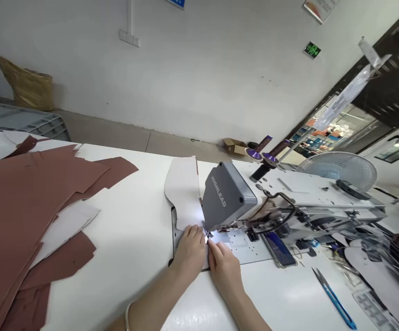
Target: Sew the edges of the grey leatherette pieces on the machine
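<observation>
A piece of sheet material [184,188], white on its upper face with a thin brown edge, lies on the sewing machine's bed beside the grey head cover [221,195]. My left hand [193,250] presses on its near end with bent fingers held close together. My right hand [225,265] is closed, its fingertips pinched at the material's edge just in front of the needle area [208,233]. The two hands almost touch, and they hide the near end of the piece. A small light shines on the stitching spot.
Brown sheet pieces [30,193] are stacked at the left of the white table [126,257]. To the right are a phone [279,249], blue thread snips [335,299] and loose pieces [378,276]. Thread cones [263,147] and a fan [337,170] stand behind the machine.
</observation>
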`<state>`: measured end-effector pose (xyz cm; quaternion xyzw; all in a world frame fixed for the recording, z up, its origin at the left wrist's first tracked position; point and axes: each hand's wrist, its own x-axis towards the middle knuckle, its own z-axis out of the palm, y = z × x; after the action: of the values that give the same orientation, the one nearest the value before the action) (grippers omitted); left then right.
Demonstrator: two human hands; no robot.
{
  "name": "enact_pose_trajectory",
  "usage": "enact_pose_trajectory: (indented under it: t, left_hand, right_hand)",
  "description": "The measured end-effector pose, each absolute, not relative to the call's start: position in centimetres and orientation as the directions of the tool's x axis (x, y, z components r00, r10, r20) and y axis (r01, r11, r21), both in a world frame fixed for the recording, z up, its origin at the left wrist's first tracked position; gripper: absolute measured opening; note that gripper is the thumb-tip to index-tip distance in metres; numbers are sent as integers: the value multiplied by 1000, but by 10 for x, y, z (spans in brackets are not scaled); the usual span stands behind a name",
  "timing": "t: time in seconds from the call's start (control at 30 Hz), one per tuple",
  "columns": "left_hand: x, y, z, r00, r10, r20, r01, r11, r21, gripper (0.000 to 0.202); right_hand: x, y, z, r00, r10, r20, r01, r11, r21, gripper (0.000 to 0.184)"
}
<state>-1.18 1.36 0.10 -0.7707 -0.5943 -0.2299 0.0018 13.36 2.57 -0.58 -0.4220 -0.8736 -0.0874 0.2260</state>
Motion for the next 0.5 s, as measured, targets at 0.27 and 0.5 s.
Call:
enact_pose_trajectory:
  t: [0.27,0.5]
  left_hand:
    - [-11,14,2,169,912,373,931,-272,244,31]
    - [-19,8,14,-18,909,416,973,-81,218,41]
  right_hand:
    - [134,27,-10,-518,710,477,777,623,-83,29]
    - [132,22,-1,-482,719,502,719,651,-242,19]
